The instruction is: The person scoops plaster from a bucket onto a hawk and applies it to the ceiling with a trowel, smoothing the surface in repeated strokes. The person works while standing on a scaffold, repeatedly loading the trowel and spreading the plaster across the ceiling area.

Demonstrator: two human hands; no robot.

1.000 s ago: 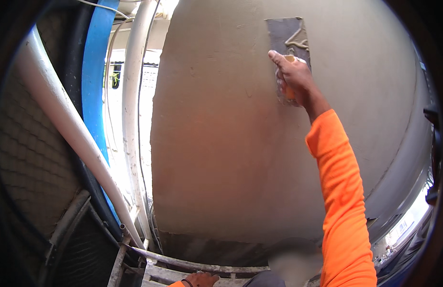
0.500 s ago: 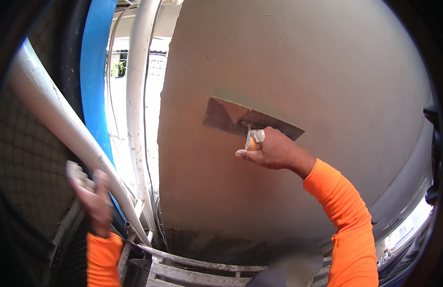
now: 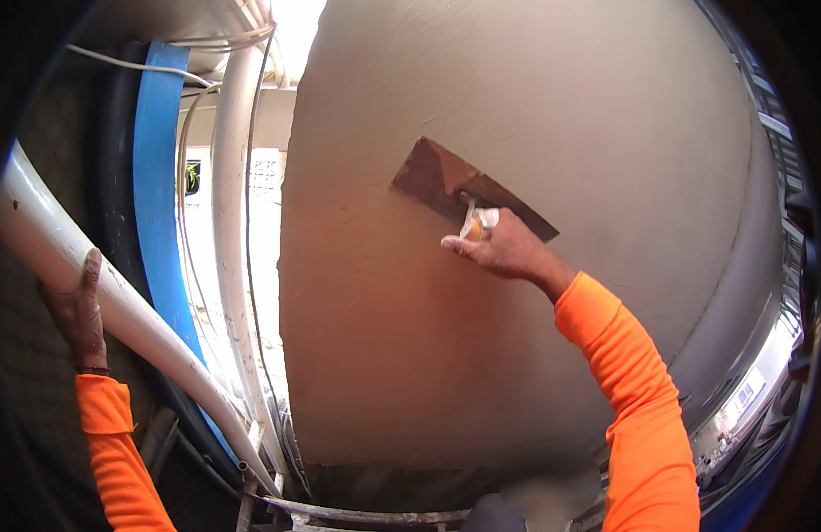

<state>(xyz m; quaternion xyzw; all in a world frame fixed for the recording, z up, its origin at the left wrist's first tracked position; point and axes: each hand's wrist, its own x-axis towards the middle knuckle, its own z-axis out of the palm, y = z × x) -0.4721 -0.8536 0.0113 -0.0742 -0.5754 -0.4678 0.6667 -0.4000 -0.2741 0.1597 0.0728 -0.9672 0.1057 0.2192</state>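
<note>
My right hand [image 3: 510, 248] is closed around the handle of a plastering trowel [image 3: 435, 179]. The trowel's flat rectangular blade, smeared with grey-brown plaster, lies tilted against the plastered wall [image 3: 552, 115], its left end higher than its right. At the far left, my left hand [image 3: 79, 312] grips a slanting white pole [image 3: 146, 312]. Its thumb shows along the pole's front, while the other fingers are mostly hidden behind it. Both arms wear orange sleeves.
Left of the wall's rough edge stand an upright white pipe [image 3: 238, 204], a blue post [image 3: 160, 177] and hanging cables. Weathered metal rails [image 3: 375, 514] run along the bottom, where a blurred rounded shape partly covers them. A smooth rounded column [image 3: 738, 301] stands right.
My left hand has moved left and closed onto the slanting pole. The trowel has shifted up the wall and tilted more steeply, and the whole view has turned slightly.
</note>
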